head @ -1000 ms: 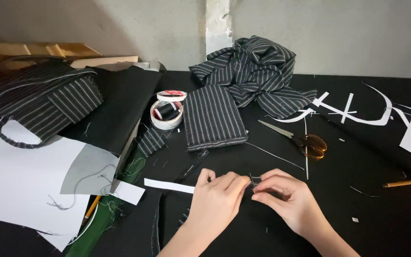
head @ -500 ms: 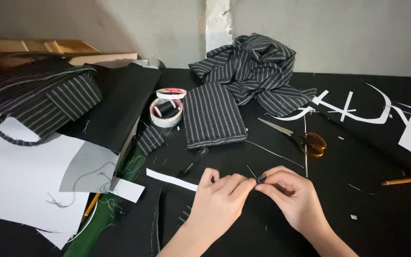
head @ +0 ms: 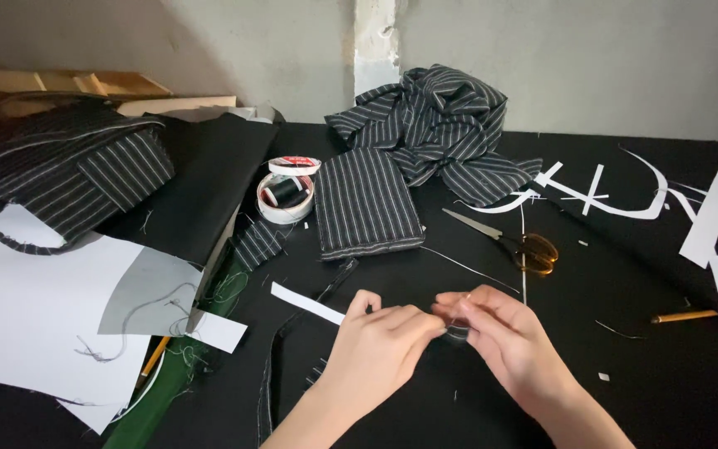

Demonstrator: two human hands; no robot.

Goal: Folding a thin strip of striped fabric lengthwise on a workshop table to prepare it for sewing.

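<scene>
Strip: a thin dark strip (head: 457,330), hard to tell from the black worktop (head: 625,349), near the front edge.
Axis: seems to run left to right between the fingertips; most of it is covered.
Left hand: left hand (head: 384,349) pinched shut on the strip.
Right hand: right hand (head: 513,341) pinched shut on its other end.
Nearby: white paper slip (head: 307,303) just left; scissors (head: 513,241) behind; folded striped cloth (head: 366,202) farther back.
</scene>
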